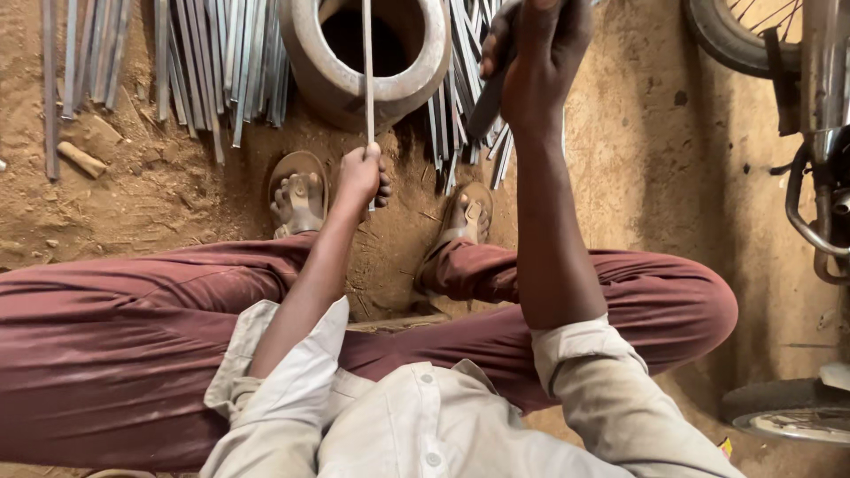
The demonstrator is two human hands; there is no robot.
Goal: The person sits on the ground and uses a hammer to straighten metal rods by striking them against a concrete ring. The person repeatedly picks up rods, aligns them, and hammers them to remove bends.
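Note:
My left hand [361,175] grips the near end of a thin pale rod [367,71] that runs straight up across the mouth of a thick round clay vessel [347,81]. My right hand [536,53] is raised at the top right of the vessel, closed around a dark tool handle [490,99] that slants down to the left; the tool's head is out of view. I sit low with knees spread in maroon trousers, sandalled feet on either side of the left hand.
Several grey metal strips [208,62] lie in rows on the dirt floor left of the vessel, more [460,115] to its right. A motorcycle [819,133] with a wheel stands at the right edge. A second wheel [788,412] is lower right.

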